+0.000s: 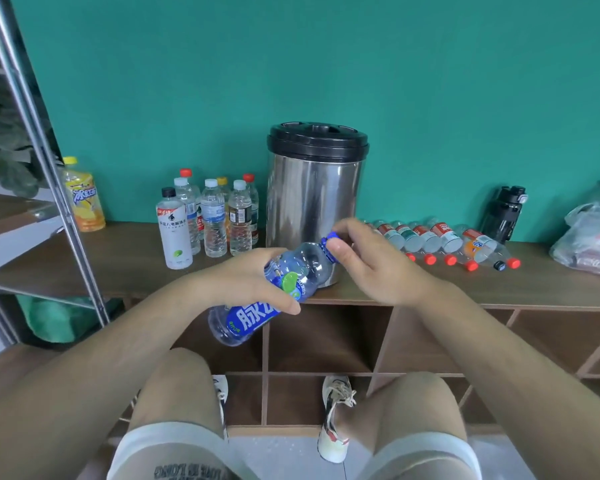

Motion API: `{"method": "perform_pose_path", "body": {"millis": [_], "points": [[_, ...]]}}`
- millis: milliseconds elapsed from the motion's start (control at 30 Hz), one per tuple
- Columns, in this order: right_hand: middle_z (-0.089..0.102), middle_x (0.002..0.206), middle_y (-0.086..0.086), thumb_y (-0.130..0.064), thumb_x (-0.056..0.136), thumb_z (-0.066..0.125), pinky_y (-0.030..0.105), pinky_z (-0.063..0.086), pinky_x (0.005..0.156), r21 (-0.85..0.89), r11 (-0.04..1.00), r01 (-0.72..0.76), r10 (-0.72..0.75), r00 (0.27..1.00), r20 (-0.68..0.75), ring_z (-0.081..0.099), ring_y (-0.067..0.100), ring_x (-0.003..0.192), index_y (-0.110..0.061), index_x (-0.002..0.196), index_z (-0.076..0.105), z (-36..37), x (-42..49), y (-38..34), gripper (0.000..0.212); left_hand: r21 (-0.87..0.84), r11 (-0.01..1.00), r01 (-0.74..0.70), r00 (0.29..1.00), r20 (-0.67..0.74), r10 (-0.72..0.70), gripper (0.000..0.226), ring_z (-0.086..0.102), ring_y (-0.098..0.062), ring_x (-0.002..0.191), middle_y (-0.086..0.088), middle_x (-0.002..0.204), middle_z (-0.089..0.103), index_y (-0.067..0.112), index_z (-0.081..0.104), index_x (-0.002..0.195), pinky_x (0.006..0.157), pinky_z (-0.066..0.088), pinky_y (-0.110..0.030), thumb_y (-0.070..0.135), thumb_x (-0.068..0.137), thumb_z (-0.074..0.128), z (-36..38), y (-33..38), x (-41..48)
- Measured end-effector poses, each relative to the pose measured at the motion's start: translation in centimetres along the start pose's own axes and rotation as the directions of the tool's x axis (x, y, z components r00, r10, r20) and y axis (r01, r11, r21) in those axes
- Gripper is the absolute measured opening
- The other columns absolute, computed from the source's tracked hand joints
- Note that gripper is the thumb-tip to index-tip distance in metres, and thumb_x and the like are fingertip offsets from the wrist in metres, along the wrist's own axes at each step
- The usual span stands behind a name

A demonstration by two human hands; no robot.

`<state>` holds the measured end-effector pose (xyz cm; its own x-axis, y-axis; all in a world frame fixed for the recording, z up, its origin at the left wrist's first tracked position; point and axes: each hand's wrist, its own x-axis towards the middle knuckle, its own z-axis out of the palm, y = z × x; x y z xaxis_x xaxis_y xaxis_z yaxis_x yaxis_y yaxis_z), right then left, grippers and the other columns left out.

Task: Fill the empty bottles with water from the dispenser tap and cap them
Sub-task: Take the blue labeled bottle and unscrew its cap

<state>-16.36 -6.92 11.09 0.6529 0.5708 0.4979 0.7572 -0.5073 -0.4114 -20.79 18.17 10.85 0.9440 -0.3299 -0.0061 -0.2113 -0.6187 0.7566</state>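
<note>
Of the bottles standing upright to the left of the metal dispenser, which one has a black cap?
The white bottle at the front left of that group. It alone is opaque white with a black cap; the others have white, red or yellow caps.

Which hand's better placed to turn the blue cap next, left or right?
Right. The right hand pinches the blue cap with its fingertips, while the left hand grips the tilted blue bottle around its body, likely steadying it for the twist.
</note>
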Motion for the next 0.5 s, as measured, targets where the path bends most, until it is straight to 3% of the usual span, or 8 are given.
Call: {"method": "perform_pose_path", "body": {"millis": [67,133,233,333,500], "points": [[0.060,0.116,-0.004,-0.038,0.107,0.045,0.020,0.041,0.092,0.009,1.000,0.027,-0.028,0.998,0.055,0.055,0.005,0.107,-0.016,0.126,0.057,0.0,0.5,0.8,0.032,-0.102,0.994,0.025,1.000,0.009,-0.024,0.056,0.076,-0.020,0.090,0.005,0.101,0.077,0.030,0.064,0.114,0.088,0.062,-0.046,0.026,0.067,0.095,0.7,-1.5,0.6],[0.058,0.127,-0.003,-0.028,0.105,0.049,0.023,0.042,0.102,0.034,0.998,0.052,-0.055,0.996,0.077,0.055,0.011,0.118,-0.014,0.136,0.058,0.3,0.9,1.5,0.035,-0.214,0.976,0.040,0.999,0.019,-0.036,0.061,0.076,-0.024,0.095,0.001,0.104,0.078,0.026,0.064,0.117,0.091,0.061,-0.046,0.024,0.065,0.095,1.9,-2.8,1.2],[0.057,0.129,-0.006,-0.008,0.105,0.053,0.027,0.046,0.101,0.080,0.995,0.054,-0.062,0.992,0.106,0.057,0.012,0.119,-0.014,0.139,0.059,1.1,1.4,2.1,0.035,-0.377,0.924,0.068,0.998,0.020,-0.065,0.076,0.075,-0.026,0.098,-0.003,0.107,0.077,0.023,0.062,0.121,0.088,0.060,-0.042,0.032,0.052,0.093,3.9,-4.7,2.5],[0.057,0.126,-0.007,0.005,0.103,0.053,0.014,0.042,0.099,0.097,0.994,0.045,-0.056,0.992,0.115,0.054,-0.003,0.115,-0.009,0.136,0.061,1.8,1.8,2.9,0.037,-0.512,0.855,0.087,0.996,0.041,-0.077,0.078,0.073,-0.027,0.099,-0.007,0.111,0.076,0.020,0.060,0.123,0.087,0.058,-0.039,0.030,0.052,0.091,6.0,-6.2,3.6],[0.059,0.126,-0.008,-0.002,0.101,0.052,0.038,0.050,0.103,0.246,0.969,-0.020,-0.003,0.996,0.093,0.059,0.018,0.118,-0.014,0.136,0.063,3.8,2.1,5.2,0.039,-0.608,0.778,0.159,0.987,0.084,-0.136,0.068,0.074,-0.025,0.098,-0.007,0.110,0.076,0.020,0.060,0.122,0.083,0.059,-0.035,0.018,0.062,0.091,9.0,-9.1,5.0]]}}
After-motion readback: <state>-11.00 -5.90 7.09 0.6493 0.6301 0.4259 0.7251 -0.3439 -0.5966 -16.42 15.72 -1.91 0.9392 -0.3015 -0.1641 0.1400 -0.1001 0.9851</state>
